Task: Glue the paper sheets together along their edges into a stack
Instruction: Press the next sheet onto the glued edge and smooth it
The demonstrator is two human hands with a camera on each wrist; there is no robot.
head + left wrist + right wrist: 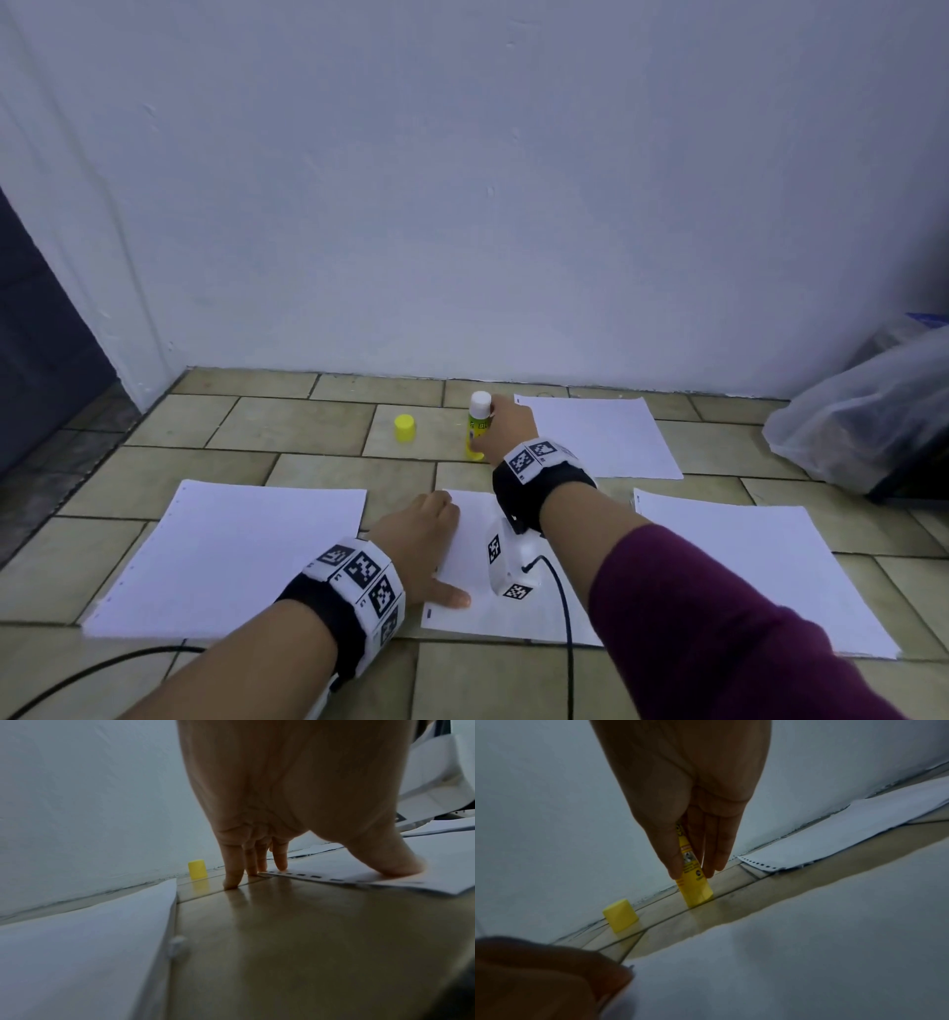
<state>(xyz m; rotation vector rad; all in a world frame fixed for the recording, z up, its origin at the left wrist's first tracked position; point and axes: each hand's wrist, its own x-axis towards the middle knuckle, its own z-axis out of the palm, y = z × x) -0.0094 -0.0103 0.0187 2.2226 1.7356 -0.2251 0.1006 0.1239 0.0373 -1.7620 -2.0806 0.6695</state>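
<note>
Lowest in the head view, the left hand (421, 539) lies on the left edge of the middle sheet (464, 560). Its thumb (395, 862) presses flat on the punched margin. In the left wrist view the straight fingers (232, 866) reach down to the floor (318, 683) and the sheet's far corner; the hand is spread, gripping nothing.

Left of it, at lower left of the frame, lies a second sheet (231, 560), apart from the middle one. At lower right lies a third sheet (744, 575), also apart, with the right forearm in its purple sleeve (719, 632) crossing in front of it.

Higher, at frame centre, the right hand (506, 429) holds the glue stick (477, 426), which stands upright on a tile with its white top showing. In the right wrist view the thumb and fingers (716, 845) pinch its yellow body from both sides. The yellow cap (404, 427) stands alone on the floor just left of the stick, not touching it.

Right of the hand, near the wall (462, 180), lies a fourth sheet (601, 437). At the far right edge sits a clear plastic bag (868, 421).
</note>
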